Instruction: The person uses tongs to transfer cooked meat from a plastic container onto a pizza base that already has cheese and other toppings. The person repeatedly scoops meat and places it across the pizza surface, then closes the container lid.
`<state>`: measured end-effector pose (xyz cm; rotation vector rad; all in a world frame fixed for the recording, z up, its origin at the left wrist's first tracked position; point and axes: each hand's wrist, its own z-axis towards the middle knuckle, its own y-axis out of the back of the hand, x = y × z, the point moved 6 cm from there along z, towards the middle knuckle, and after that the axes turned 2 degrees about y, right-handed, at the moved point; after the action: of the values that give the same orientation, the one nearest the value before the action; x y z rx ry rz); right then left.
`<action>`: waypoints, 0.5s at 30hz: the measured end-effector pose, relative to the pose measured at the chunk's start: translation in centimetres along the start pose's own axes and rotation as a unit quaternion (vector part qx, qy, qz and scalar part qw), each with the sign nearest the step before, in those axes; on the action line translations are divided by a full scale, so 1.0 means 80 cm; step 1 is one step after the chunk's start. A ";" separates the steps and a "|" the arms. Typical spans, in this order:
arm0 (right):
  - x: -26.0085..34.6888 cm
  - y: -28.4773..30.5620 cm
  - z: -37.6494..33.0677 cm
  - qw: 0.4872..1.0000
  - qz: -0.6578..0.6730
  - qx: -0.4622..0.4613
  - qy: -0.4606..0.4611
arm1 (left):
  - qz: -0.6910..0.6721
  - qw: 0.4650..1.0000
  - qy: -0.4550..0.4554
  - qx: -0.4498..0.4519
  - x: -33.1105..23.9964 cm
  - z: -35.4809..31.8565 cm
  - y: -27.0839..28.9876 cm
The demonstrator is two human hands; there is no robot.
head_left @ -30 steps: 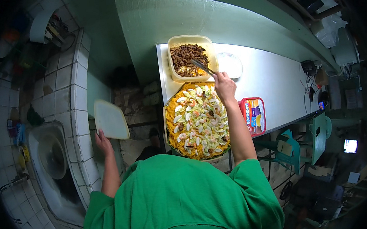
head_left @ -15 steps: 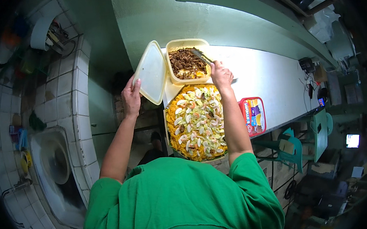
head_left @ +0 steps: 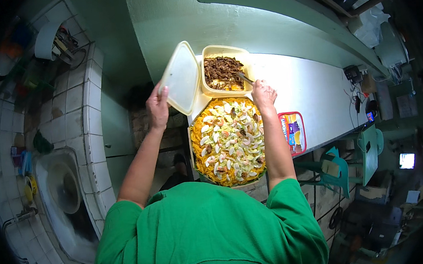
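My left hand [head_left: 158,106] grips the near left edge of a pale plastic lid [head_left: 183,79], holding it tilted beside a matching food container [head_left: 224,48]. Dark cooked meat strips [head_left: 220,70] lie inside the container, with yellowish bits at the near end. Closed around metal tongs [head_left: 245,78], my right hand [head_left: 264,94] is at the container's near right corner. The far end of the tongs reaches in at the meat's right side. Below the container sits a large platter of yellow noodles [head_left: 204,165] topped with egg slices, shrimp and chopped greens. My right forearm crosses its right edge.
A red-rimmed tub [head_left: 298,132] with a colourful lid rests at the white table's [head_left: 312,87] front edge, right of my forearm. A green wall [head_left: 172,16] rises behind. A tiled counter with a sink [head_left: 67,193] lies left; a teal chair [head_left: 334,169] stands right.
The container has shifted right, and my left hand has moved the lid right and slightly up. My right hand has gone right and nearer, taking the tongs toward the meat's right side.
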<state>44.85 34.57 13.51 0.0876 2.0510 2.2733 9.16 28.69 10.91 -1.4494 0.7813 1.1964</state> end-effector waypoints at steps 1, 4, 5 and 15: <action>-0.006 0.001 -0.001 1.000 0.008 0.002 -0.016 | -0.006 1.000 -0.012 -0.025 0.001 0.000 0.018; -0.011 0.003 -0.004 1.000 0.010 -0.016 0.007 | -0.053 0.995 0.017 -0.084 0.009 -0.011 0.081; -0.011 0.002 -0.005 1.000 0.008 -0.020 0.019 | -0.065 0.990 0.053 -0.115 0.016 -0.022 0.105; -0.042 0.025 -0.034 0.989 0.107 -0.100 -0.005 | 0.190 0.942 0.100 -0.259 0.079 -0.171 0.302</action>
<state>47.89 31.35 15.25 0.3213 1.8764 2.5855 -7.70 10.67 -3.30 -1.9326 0.9606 1.6538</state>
